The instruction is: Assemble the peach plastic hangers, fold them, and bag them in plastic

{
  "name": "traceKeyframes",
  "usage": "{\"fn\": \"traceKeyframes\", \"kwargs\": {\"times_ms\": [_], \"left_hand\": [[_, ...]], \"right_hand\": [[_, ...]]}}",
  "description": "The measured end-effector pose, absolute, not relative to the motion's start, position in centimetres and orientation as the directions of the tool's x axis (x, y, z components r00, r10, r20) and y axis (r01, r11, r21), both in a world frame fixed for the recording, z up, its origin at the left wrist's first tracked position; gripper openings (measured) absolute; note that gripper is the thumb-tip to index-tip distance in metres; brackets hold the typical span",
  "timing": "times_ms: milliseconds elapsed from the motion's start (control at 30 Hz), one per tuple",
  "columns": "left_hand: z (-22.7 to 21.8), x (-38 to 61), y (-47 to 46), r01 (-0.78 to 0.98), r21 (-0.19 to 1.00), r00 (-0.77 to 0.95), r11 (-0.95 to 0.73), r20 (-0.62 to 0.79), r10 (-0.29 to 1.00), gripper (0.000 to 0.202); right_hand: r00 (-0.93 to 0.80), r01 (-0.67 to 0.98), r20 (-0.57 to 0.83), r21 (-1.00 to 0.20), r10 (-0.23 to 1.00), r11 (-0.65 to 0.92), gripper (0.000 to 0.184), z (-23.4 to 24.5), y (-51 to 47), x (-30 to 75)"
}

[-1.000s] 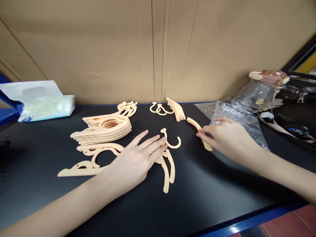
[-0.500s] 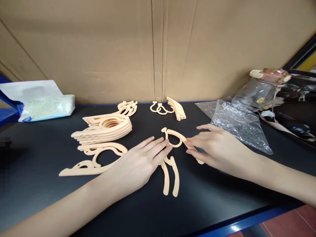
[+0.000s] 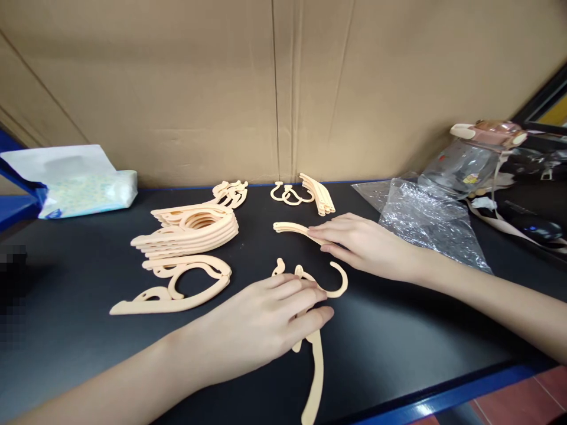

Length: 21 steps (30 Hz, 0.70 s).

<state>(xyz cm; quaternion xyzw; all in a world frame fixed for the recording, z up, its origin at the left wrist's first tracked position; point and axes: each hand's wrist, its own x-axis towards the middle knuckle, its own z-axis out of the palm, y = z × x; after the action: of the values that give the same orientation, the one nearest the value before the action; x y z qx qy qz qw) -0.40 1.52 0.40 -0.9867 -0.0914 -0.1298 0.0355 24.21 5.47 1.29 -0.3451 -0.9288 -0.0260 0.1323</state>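
Beige plastic folding-hanger parts lie on the black table between my hands. My left hand (image 3: pixel 283 313) is palm down over a small cluster of them, its fingers stretched out and touching the pieces. A hook (image 3: pixel 340 283) sticks out to the right of its fingertips. A curved hanger arm (image 3: pixel 315 372) points toward the front edge from beneath that hand, and the rest of the cluster is covered. Farther back, my right hand (image 3: pixel 354 242) has a curved hanger arm (image 3: pixel 290 227) between its thumb and fingers, the far end pointing left.
A stack of assembled hangers (image 3: pixel 190 233) sits at left, with one hanger (image 3: pixel 177 304) in front. Behind are small parts (image 3: pixel 230 193), loose hooks (image 3: pixel 290 195) and stacked arms (image 3: pixel 321 195). Clear plastic bags (image 3: pixel 429 218), a bottle (image 3: pixel 463 165) and a tissue pack (image 3: pixel 88 189) stand around.
The hook and lower pieces have shifted toward the front edge under my left hand. My right hand has moved back and left, turning its curved arm to point left.
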Motion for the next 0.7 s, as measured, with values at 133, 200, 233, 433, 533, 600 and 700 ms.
{"fn": "traceKeyframes", "kwargs": {"times_ms": [133,200,233,433,533,600,700], "left_hand": [[0.4,-0.5,1.5,0.184,-0.071,0.947,-0.980,0.281,0.157,0.035],[0.3,-0.6,1.7,0.238,-0.125,0.933,-0.963,0.306,0.191,0.040],[0.3,-0.7,1.9,0.285,-0.156,0.917,-0.946,0.330,0.222,0.041],[0.7,-1.9,3.9,0.594,-0.236,0.751,-0.769,0.506,0.425,0.029],[0.7,-2.4,4.7,0.641,-0.263,0.720,-0.721,0.531,0.447,0.027],[0.6,-2.5,4.9,0.645,-0.282,0.726,-0.710,0.518,0.453,0.026],[0.5,-2.5,5.0,0.637,-0.288,0.738,-0.715,0.493,0.460,0.027]], "right_hand": [[-0.730,0.621,0.313,-0.068,0.608,0.781,0.036,0.3,6.1,24.2],[-0.717,0.632,0.354,-0.034,0.600,0.774,0.035,-0.1,6.1,24.2],[-0.699,0.650,0.383,-0.013,0.604,0.760,0.034,-0.3,6.1,24.1],[-0.539,0.796,0.468,0.013,0.700,0.605,0.019,-0.7,5.9,24.3],[-0.481,0.822,0.459,-0.061,0.747,0.566,0.014,-0.7,5.9,24.4],[-0.441,0.828,0.467,-0.117,0.766,0.548,0.011,-0.8,5.8,24.4],[-0.415,0.830,0.467,-0.156,0.780,0.535,0.011,-0.9,5.8,24.3]]}}
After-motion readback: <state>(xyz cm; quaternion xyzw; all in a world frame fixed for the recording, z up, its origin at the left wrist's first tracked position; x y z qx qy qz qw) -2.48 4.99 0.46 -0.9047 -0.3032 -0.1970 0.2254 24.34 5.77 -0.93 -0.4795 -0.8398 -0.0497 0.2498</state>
